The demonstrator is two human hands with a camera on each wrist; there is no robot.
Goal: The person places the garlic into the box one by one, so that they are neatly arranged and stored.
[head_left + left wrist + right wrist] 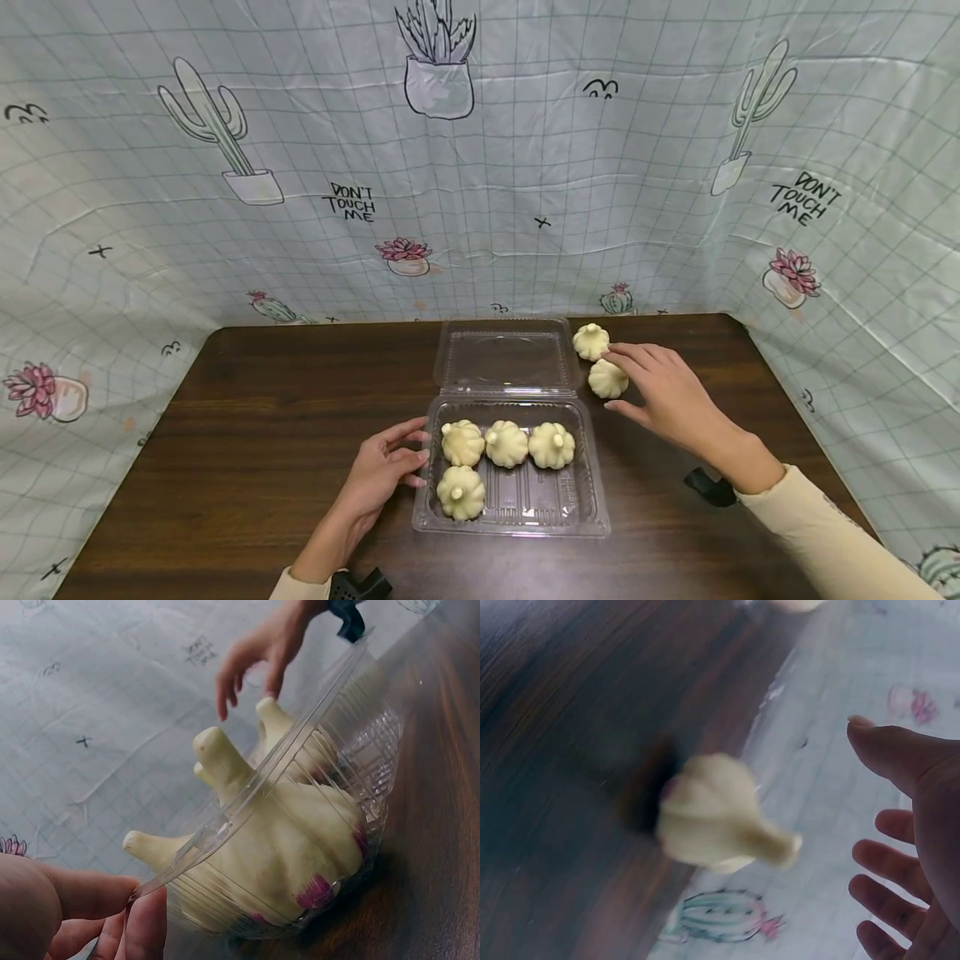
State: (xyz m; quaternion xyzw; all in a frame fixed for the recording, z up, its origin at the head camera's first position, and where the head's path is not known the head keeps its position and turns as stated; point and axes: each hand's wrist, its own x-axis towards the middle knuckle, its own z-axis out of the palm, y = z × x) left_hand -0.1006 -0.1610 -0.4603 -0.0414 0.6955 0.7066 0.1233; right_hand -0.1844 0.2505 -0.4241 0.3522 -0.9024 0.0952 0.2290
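A clear plastic clamshell box [517, 521] stands with its lid [510, 358] folded back. Several garlic bulbs [506, 444] sit in it: three along the back of the base, another [461, 492] at the front left. My left hand [382, 467] is at the box's left side; in the left wrist view its thumb and fingers [82, 889] pinch the rim. Right of the lid, two more garlic bulbs lie on the table, one farther back [591, 342] and one nearer [608, 379]. Beside the nearer bulb my right hand [663, 396] hovers, thumb and fingers apart, gripping nothing.
All of this is on a dark brown wooden table [300, 400]. A pale grid-patterned cloth [495, 167] with cactus drawings hangs behind the table and along both sides. A dark wrist strap [708, 487] shows on the right arm.
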